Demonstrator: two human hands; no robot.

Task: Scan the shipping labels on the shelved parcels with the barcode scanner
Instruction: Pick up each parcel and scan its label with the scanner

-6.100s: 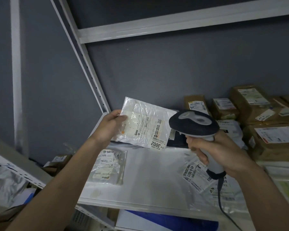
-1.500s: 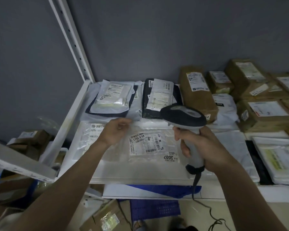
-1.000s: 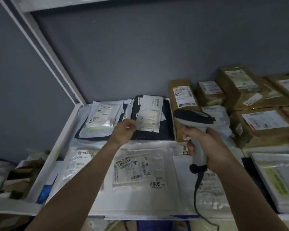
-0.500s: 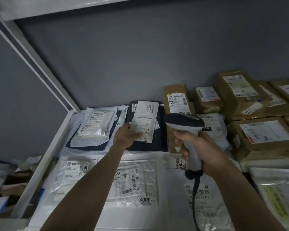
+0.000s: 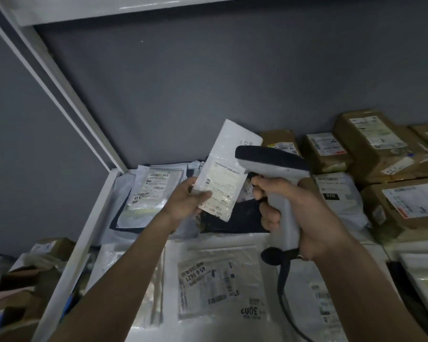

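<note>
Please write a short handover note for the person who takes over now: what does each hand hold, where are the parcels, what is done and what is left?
Left hand pinches a white flat parcel, lifted off the shelf, label facing the scanner.
Right hand grips the barcode scanner, head close to that parcel.
Whether this label is scanned cannot be told.
Left: the clear bag in front, the brown boxes at right.

Head view only, 1 camera (wide-angle, so edges bow). Looks forward and steeply down onto the white shelf [image 5: 89,233] from just in front of it and above. Grey back wall [image 5: 208,82] fills the upper frame behind the shelf; both forearms enter from below, near the lens.
</note>
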